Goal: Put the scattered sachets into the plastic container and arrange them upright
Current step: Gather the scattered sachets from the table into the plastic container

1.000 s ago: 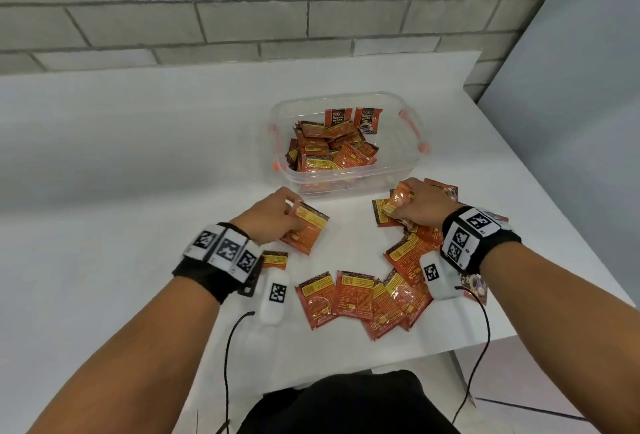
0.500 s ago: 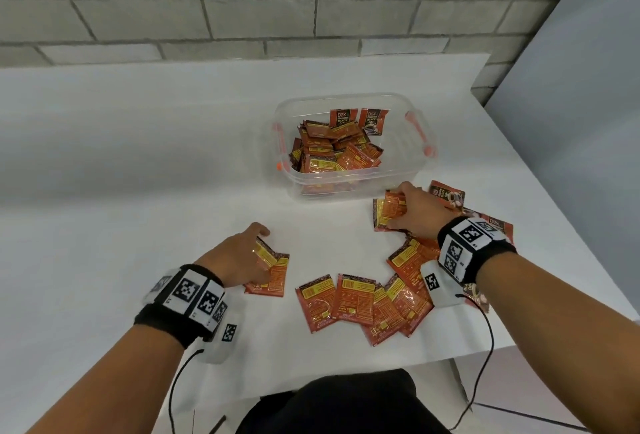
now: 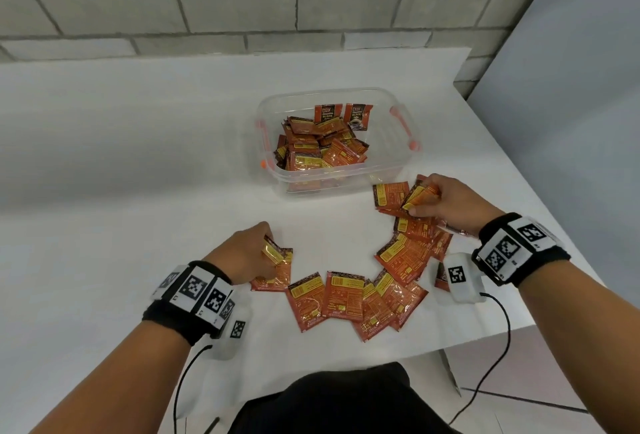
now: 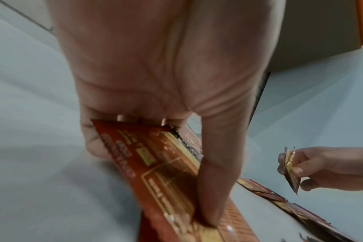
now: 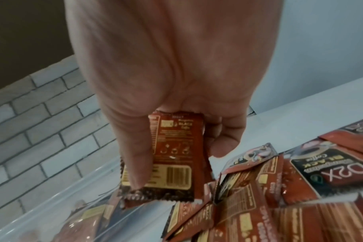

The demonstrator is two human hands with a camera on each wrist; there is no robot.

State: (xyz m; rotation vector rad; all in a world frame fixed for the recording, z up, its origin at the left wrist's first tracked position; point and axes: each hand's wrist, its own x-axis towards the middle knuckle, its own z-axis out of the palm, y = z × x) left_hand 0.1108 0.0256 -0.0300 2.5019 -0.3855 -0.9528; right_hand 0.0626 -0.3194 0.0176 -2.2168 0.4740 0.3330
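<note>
Our left hand (image 3: 242, 255) has its fingers and thumb curled round a sachet (image 3: 275, 253), and the left wrist view shows the thumb pressing along its printed face while the fingertips hook its top edge. Under that hand a second flat sachet (image 3: 273, 281) lies on the white table (image 3: 121, 163). Our right hand (image 3: 446, 203) pinches a few sachets (image 3: 420, 196) together between thumb and fingers, lifted slightly off the pile below; the right wrist view shows the thumb across the back of the pack on the thumb's side. Between our two hands, and curving up beneath the right one, the scattered sachets (image 3: 346, 298) lie flat and overlapping in an arc on the table, most with their backs showing. Just beyond the right hand, and well ahead of the left, stands the clear plastic container (image 3: 388, 170) with orange handle clips (image 3: 403, 130). Inside it a jumble of sachets (image 3: 322, 148) lies tilted and heaped, with two more (image 3: 343, 115) standing upright against the far wall. Past the container the table runs to a grey brick wall (image 3: 242, 1).
</note>
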